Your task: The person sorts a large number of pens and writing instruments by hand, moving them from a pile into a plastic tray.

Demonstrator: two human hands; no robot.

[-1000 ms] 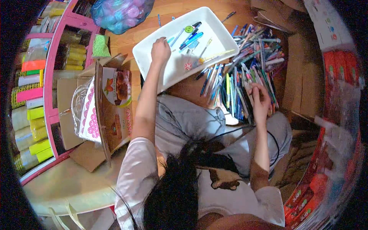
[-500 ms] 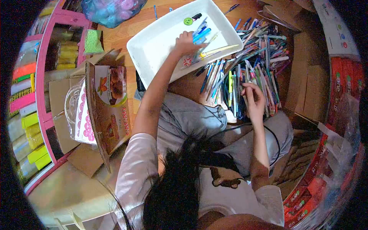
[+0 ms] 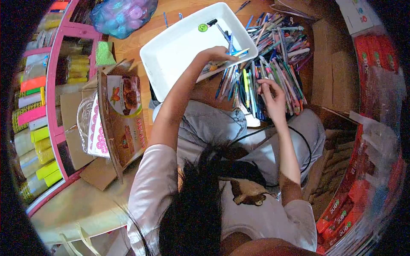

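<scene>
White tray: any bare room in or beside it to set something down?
The white tray is bare between its left wall and the left arm. Wooden floor is bare between tray, blue plastic bag and green packet. Crowded: the tray's right end, pens at the left hand, and the pen pile by the right hand.

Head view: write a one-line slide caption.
Left hand over a white tray, right hand at a dense heap of pens beside it.
</scene>
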